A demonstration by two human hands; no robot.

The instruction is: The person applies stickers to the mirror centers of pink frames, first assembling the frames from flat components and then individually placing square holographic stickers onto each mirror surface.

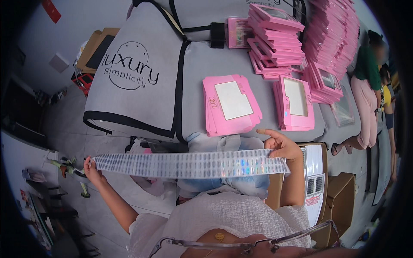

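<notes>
A long white strip with rows of small shiny oval stickers (189, 164) stretches across in front of me, some ovals catching rainbow light. My left hand (92, 171) pinches its left end. My right hand (282, 146) holds the right end, thumb on the strip and index finger raised. Beyond the strip, a pile of flat pink windowed cards (232, 101) rests on the grey padded surface (200, 62), beside a second pink pile (294, 103).
Taller pink box stacks (275, 36) fill the back right. A grey printed cushion (133, 99) lies at left. Open cardboard boxes (340, 198) stand by my right arm. Two people (365, 99) are at the far right. Clutter and chairs (45, 189) line the left.
</notes>
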